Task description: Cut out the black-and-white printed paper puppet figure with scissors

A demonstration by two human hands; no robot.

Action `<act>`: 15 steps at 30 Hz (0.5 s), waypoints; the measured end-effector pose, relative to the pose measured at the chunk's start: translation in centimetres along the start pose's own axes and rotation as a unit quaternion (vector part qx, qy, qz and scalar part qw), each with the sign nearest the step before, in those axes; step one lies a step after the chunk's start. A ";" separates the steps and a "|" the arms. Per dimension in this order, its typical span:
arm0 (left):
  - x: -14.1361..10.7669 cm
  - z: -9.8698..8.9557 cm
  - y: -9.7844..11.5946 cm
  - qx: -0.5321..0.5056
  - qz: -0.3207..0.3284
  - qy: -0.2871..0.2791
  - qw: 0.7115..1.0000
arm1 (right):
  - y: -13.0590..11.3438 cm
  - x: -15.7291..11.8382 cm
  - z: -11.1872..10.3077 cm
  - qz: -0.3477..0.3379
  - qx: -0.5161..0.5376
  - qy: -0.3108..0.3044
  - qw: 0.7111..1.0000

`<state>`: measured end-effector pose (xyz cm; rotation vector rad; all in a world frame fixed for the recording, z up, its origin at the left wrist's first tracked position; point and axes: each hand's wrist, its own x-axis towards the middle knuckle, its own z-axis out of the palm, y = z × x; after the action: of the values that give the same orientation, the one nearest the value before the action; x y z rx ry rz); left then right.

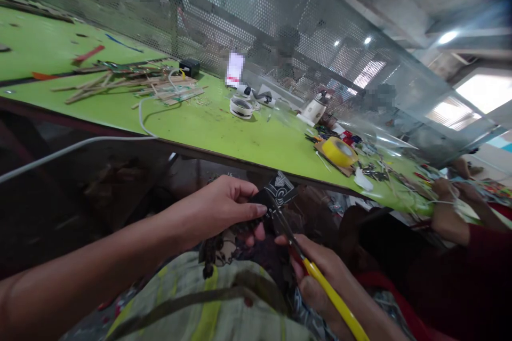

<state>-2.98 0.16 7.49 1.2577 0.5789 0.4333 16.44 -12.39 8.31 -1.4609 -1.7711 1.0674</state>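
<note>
My left hand [234, 205] is closed, thumb against fingers, on a small black printed piece [282, 189] with white arrow and curved-line markings. It is held over my lap, just in front of the bench edge. My right hand [320, 272] is wrapped round a plier-like tool [334, 295] with a long yellow handle and some red showing. The tool's slim metal jaws reach up to the black piece beside my left thumb and touch or overlap it. How far the jaws are apart is not clear. Below my left hand lie dark small parts [216, 250], partly hidden.
The green bench [200, 128] runs across in front. On it are a yellow tape roll [339, 152], a white ring-shaped object [241, 107], thin wooden sticks [108, 85] and a white cable [141, 117]. Behind stands a perforated screen [224, 16]. Another person's arm [448, 213] is at right.
</note>
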 end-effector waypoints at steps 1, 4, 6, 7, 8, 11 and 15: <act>0.0 0.0 0.0 -0.002 0.001 -0.001 1.000 | -0.2 0.1 0.0 -0.003 0.008 -0.003 1.000; 0.1 0.0 0.1 -0.010 0.000 -0.003 1.000 | -0.9 0.1 -0.2 -0.011 0.041 -0.025 0.999; 0.2 0.0 0.1 -0.019 0.000 -0.003 1.000 | -1.1 0.1 -0.2 -0.016 0.053 -0.026 0.998; 0.3 0.0 0.1 -0.022 -0.003 -0.003 1.000 | -1.1 0.1 -0.3 -0.017 0.053 -0.021 0.998; 0.3 -0.1 0.1 -0.025 -0.007 -0.004 1.000 | -1.0 0.1 -0.3 -0.015 0.051 -0.015 0.998; 0.4 -0.2 0.1 -0.029 -0.020 -0.014 0.999 | -0.5 0.1 -0.2 0.006 0.035 -0.011 0.999; 0.5 -0.2 0.0 -0.028 -0.018 -0.022 0.999 | -0.3 0.2 -0.1 0.033 0.033 -0.002 0.999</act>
<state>-2.75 0.64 7.32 1.1998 0.5481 0.3891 16.39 -12.16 8.59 -1.4871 -1.6833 1.1525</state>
